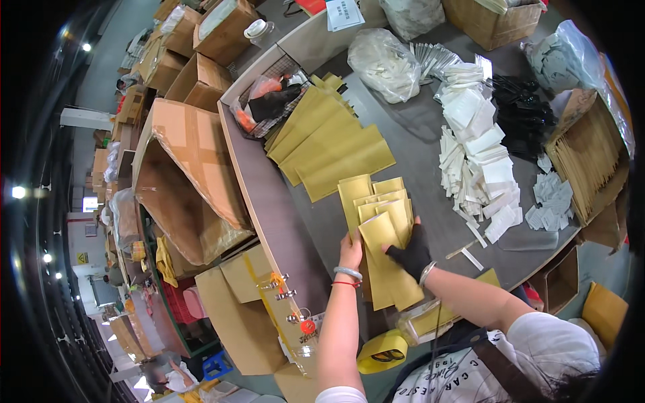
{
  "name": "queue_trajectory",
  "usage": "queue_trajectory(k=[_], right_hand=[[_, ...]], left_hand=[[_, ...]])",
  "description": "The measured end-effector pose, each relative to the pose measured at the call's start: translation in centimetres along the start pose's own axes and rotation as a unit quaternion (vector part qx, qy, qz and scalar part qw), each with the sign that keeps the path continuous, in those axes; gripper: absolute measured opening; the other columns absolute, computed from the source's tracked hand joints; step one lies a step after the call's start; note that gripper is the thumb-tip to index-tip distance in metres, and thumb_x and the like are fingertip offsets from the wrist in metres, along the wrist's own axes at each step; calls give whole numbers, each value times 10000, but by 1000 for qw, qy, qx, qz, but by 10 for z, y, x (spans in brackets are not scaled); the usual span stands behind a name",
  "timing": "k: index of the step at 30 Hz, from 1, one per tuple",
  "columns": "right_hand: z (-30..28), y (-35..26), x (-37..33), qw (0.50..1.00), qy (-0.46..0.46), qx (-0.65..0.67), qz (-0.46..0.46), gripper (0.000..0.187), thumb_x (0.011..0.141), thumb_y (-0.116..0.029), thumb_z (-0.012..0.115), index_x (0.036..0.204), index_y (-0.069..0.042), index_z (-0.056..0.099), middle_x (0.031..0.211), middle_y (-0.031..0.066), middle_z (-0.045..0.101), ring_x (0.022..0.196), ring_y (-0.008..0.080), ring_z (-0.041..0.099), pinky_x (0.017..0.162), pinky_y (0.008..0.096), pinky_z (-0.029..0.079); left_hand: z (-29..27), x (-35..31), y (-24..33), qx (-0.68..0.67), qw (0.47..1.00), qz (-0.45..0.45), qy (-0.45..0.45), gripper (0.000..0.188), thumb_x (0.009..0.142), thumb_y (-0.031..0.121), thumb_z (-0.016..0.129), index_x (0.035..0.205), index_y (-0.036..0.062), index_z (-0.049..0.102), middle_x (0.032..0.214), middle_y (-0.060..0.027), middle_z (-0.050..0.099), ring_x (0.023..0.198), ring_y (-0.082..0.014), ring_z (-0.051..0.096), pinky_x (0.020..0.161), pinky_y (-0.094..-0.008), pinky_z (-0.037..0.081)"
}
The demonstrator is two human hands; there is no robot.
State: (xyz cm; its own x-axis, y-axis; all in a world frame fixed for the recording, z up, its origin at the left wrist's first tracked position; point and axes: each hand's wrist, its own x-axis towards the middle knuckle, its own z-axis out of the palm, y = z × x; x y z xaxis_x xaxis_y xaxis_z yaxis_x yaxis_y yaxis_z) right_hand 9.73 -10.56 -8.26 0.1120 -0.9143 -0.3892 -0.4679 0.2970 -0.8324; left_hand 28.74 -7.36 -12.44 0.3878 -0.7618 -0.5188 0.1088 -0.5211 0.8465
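Note:
A loose stack of gold-yellow paper envelopes (pixel 383 225) lies on the grey table in front of me, its pieces staggered lengthwise. My left hand (pixel 350 254), bare, grips the stack's left edge; its fingertips are partly hidden. On the right edge is my right hand (pixel 411 254) in a black fingerless glove, thumb over the top envelope and fingers around the side. Farther left, more gold envelopes (pixel 342 151) are fanned out flat. Right of the stack runs a long heap of white folded slips (pixel 480 151), beside a pile of black strip-like pieces (pixel 521 117).
A wire basket (pixel 272 97) stands at the table's left edge. Clear bags (pixel 383 66) lie at the back. A carton of brown envelopes (pixel 588 164) and small white papers (pixel 551 200) are at right. Open cartons (pixel 195 174) stand left, and a yellow tape roll (pixel 383 352) is near me.

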Motion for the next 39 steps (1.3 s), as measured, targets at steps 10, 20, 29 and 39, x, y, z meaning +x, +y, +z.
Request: queue_trajectory(k=[10, 20, 29, 39], right_hand=[[-21, 27, 42, 980, -93, 174, -24, 1034, 826, -401, 708, 1454, 81, 43, 1473, 240, 272, 1364, 277, 290, 1098, 323, 258], [-35, 24, 42, 973, -142, 178, -26, 1004, 837, -357, 696, 1466, 57, 32, 1493, 206, 253, 1382, 251, 259, 1108, 339, 238], [-68, 6, 64, 908, -271, 318, 25, 1075, 748, -376, 768, 1466, 38, 82, 1385, 183, 404, 1266, 245, 424, 1047, 334, 349], [-87, -1, 65, 892, -345, 289, -45, 1164, 651, -362, 832, 1472, -14, 84, 1411, 139, 356, 1313, 227, 354, 1089, 355, 301]], left_hand=[[39, -23, 17, -41, 994, -83, 56, 655, 992, 511, 299, 1207, -63, 529, 1200, -175, 592, 1110, -276, 547, 952, -355, 393], [34, -24, 21, -144, 957, -234, 96, 711, 944, 583, 382, 1207, -56, 552, 1122, -131, 630, 975, -210, 614, 844, -321, 475], [56, -41, 22, -321, 924, -209, -28, 696, 937, 593, 386, 1352, 36, 425, 1278, -130, 539, 1150, -255, 532, 968, -384, 442], [88, -29, -31, -493, 851, -102, -149, 586, 958, 438, 477, 1361, 23, 379, 1271, -154, 527, 1096, -263, 574, 885, -374, 519]])
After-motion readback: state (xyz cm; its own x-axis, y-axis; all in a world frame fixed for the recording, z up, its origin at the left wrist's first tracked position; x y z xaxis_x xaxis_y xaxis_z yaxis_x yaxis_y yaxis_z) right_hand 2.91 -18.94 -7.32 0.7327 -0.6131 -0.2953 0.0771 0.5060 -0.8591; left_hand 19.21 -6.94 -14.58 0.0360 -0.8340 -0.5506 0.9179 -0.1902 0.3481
